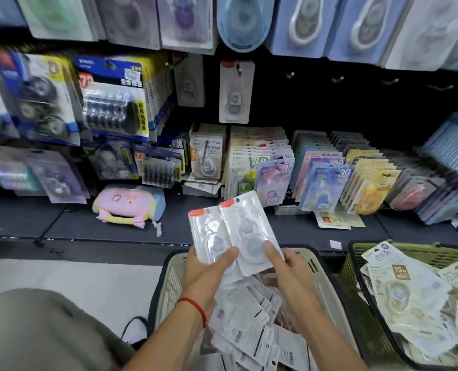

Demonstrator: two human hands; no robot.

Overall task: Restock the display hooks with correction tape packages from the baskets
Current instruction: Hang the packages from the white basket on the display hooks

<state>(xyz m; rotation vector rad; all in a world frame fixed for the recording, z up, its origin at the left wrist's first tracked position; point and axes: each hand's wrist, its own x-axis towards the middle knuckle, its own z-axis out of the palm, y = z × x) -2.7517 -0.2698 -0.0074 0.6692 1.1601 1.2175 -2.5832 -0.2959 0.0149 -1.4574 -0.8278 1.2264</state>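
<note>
Left hand (209, 266) pinches one clear correction tape package (209, 234), thumb across its lower blister. Right hand (284, 266) grips a second package (249, 231) just beside it, edges overlapping. Both held above the beige basket (316, 266). Likely light, thin, flexy, slick film: best held low, by the stiffer blister. Long axes run up and away, red hang-tabs toward the empty hooks (337, 79).
</note>
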